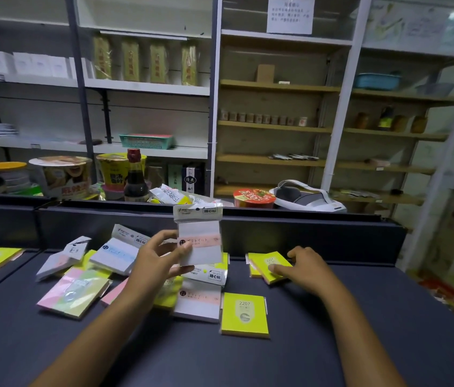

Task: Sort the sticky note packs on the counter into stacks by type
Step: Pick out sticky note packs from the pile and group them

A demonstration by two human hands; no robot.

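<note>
Left hand [161,256]: raised above the tabletop [332,317], pinching a white pink-banded pack [200,241] upright. Right hand [304,268]: fingers flat on a small stack of yellow packs [269,265] at right. Loose packs: yellow pack marked 2207 [245,314] near centre; pink-and-green pack [73,291] at left; blue-banded pack [115,254] behind it.

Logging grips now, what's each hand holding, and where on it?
Left hand pinches the white pack at its lower left edge. Right hand holds nothing; its fingers rest on a yellow pack.
</note>
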